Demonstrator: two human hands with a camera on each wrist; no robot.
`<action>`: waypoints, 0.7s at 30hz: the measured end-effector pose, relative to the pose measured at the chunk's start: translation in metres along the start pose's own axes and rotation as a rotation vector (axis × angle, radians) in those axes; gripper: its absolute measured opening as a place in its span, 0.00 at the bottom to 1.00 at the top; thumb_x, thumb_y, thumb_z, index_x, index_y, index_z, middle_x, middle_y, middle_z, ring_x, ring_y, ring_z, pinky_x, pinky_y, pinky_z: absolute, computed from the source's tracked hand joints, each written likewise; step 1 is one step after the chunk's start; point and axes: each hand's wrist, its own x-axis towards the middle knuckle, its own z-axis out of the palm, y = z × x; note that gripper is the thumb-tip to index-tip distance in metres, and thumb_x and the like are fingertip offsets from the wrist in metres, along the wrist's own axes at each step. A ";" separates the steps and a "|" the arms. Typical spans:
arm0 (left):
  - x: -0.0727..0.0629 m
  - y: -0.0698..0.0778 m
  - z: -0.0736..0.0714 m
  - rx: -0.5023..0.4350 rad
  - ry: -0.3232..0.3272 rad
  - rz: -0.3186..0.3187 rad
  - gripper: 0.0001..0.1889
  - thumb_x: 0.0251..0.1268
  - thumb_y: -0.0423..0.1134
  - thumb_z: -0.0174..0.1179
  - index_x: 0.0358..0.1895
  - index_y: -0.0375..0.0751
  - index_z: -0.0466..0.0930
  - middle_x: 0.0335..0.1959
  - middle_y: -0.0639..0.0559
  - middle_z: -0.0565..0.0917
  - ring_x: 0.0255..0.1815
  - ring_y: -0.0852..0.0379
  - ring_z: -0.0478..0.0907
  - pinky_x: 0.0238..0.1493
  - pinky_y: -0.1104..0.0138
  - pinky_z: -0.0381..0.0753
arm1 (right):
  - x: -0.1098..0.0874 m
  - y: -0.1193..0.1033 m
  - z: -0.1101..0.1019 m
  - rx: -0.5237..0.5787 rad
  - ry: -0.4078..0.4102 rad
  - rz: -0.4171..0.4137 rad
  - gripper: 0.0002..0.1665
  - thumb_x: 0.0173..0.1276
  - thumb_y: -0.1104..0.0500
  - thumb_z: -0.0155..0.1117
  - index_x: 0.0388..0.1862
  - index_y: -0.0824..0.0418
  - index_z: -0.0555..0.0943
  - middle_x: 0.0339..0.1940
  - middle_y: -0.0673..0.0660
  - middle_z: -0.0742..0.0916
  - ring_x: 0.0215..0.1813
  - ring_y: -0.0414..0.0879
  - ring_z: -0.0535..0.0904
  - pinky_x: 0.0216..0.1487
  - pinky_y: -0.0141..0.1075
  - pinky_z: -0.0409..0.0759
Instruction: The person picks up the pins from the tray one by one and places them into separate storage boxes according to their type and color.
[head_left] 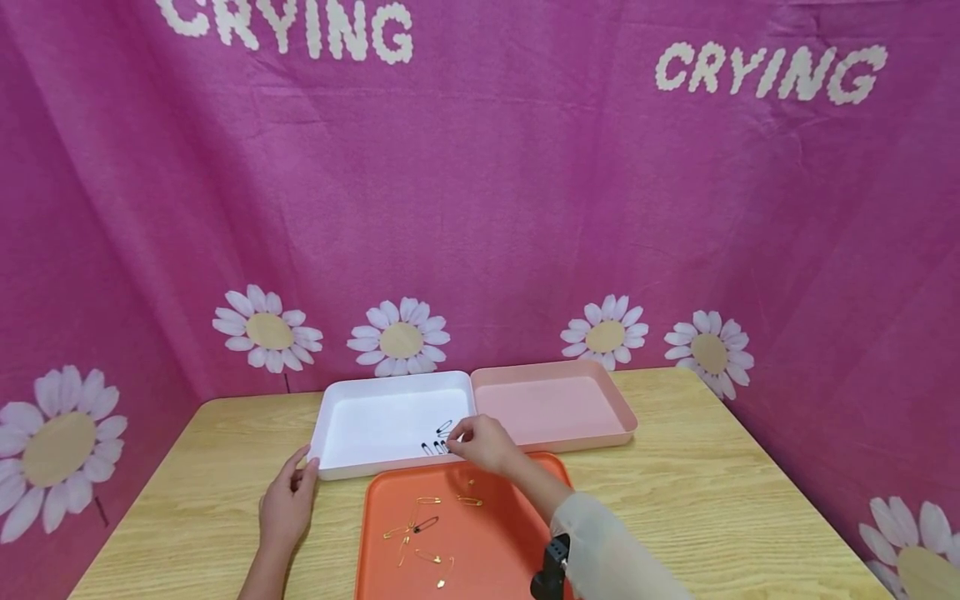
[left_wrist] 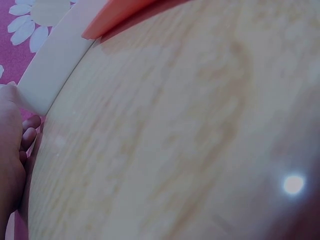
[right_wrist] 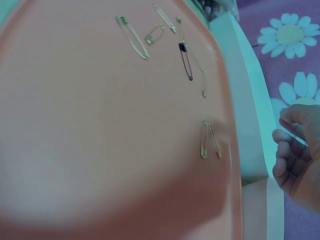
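Observation:
My left hand (head_left: 287, 504) grips the front left corner of a white tray (head_left: 386, 384), with its thumb at the rim; the left wrist view shows its fingers (left_wrist: 30, 135) bent beside the wall. Over the tray's front right part, my right hand (head_left: 483, 443) has its fingertips together at a black safety pin (head_left: 447, 447), which they seem to pinch and mostly hide. Several black safety pins (head_left: 427, 448) lie beside it. On an orange tray (head_left: 502, 550) in front are several gold safety pins (head_left: 428, 556) and one black safety pin (head_left: 426, 524).
A pink tray (head_left: 551, 371) adjoins the white one on the right. All three trays stand on a wooden table (head_left: 712, 500). Behind it hangs a magenta cloth (head_left: 480, 208) with flowers. A small black device (head_left: 553, 567) sits at my right wrist.

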 end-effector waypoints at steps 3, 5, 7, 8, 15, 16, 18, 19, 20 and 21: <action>0.000 0.000 0.000 0.002 -0.003 -0.002 0.29 0.71 0.58 0.39 0.68 0.45 0.64 0.43 0.40 0.80 0.41 0.49 0.71 0.42 0.58 0.65 | -0.004 -0.002 0.000 0.003 -0.025 -0.014 0.06 0.61 0.59 0.64 0.30 0.60 0.84 0.20 0.49 0.79 0.24 0.38 0.68 0.26 0.28 0.66; 0.000 0.000 0.000 0.003 -0.005 -0.004 0.29 0.71 0.59 0.39 0.68 0.45 0.64 0.43 0.40 0.80 0.41 0.49 0.71 0.42 0.58 0.65 | -0.007 -0.003 0.001 0.004 -0.039 -0.022 0.06 0.61 0.59 0.64 0.31 0.60 0.84 0.21 0.49 0.78 0.24 0.38 0.68 0.26 0.28 0.66; 0.000 0.000 0.000 0.002 -0.006 -0.004 0.29 0.72 0.58 0.39 0.68 0.45 0.64 0.44 0.40 0.80 0.42 0.49 0.71 0.42 0.57 0.65 | -0.010 -0.004 0.002 0.013 -0.049 -0.034 0.05 0.60 0.60 0.65 0.31 0.61 0.84 0.20 0.49 0.78 0.24 0.38 0.68 0.25 0.28 0.66; 0.000 0.000 -0.001 0.001 -0.007 -0.003 0.29 0.72 0.58 0.39 0.68 0.45 0.64 0.44 0.40 0.80 0.42 0.48 0.71 0.43 0.57 0.65 | -0.011 -0.005 0.003 0.018 -0.056 -0.035 0.05 0.60 0.60 0.65 0.31 0.60 0.84 0.20 0.48 0.77 0.23 0.38 0.68 0.25 0.28 0.66; 0.001 -0.001 0.000 -0.005 -0.003 0.001 0.29 0.71 0.58 0.39 0.68 0.45 0.64 0.44 0.40 0.80 0.41 0.49 0.71 0.43 0.58 0.65 | -0.022 -0.010 0.013 0.033 -0.113 -0.050 0.04 0.60 0.61 0.66 0.32 0.61 0.83 0.17 0.46 0.75 0.21 0.36 0.67 0.24 0.27 0.65; 0.001 -0.002 0.000 -0.005 -0.003 0.001 0.29 0.71 0.58 0.39 0.68 0.46 0.64 0.44 0.40 0.80 0.41 0.49 0.71 0.43 0.58 0.65 | -0.024 -0.010 0.014 0.030 -0.122 -0.050 0.04 0.60 0.61 0.66 0.32 0.61 0.83 0.17 0.46 0.75 0.20 0.35 0.67 0.23 0.26 0.65; 0.001 -0.002 0.000 -0.006 -0.002 0.001 0.29 0.71 0.58 0.40 0.68 0.46 0.64 0.44 0.40 0.80 0.41 0.49 0.71 0.43 0.58 0.65 | -0.026 -0.009 0.017 0.013 -0.139 -0.059 0.04 0.60 0.61 0.66 0.32 0.61 0.83 0.16 0.45 0.75 0.19 0.34 0.67 0.23 0.26 0.66; 0.001 -0.003 0.001 -0.007 -0.001 0.003 0.29 0.71 0.58 0.40 0.68 0.46 0.64 0.44 0.40 0.80 0.41 0.49 0.71 0.43 0.57 0.65 | -0.028 -0.008 0.019 0.010 -0.147 -0.064 0.04 0.60 0.61 0.66 0.32 0.61 0.83 0.16 0.45 0.75 0.19 0.34 0.67 0.23 0.26 0.66; 0.001 -0.003 0.001 -0.008 0.000 0.005 0.29 0.71 0.58 0.40 0.68 0.46 0.64 0.44 0.40 0.80 0.42 0.49 0.71 0.44 0.57 0.65 | -0.029 -0.007 0.020 0.002 -0.157 -0.066 0.04 0.60 0.61 0.66 0.32 0.61 0.84 0.16 0.45 0.76 0.19 0.34 0.67 0.23 0.25 0.66; 0.001 -0.003 0.001 -0.009 0.003 0.008 0.29 0.71 0.58 0.40 0.67 0.46 0.64 0.44 0.40 0.80 0.42 0.48 0.72 0.44 0.56 0.65 | -0.030 -0.006 0.021 -0.005 -0.163 -0.074 0.04 0.60 0.61 0.66 0.32 0.61 0.84 0.17 0.45 0.76 0.19 0.33 0.67 0.24 0.25 0.67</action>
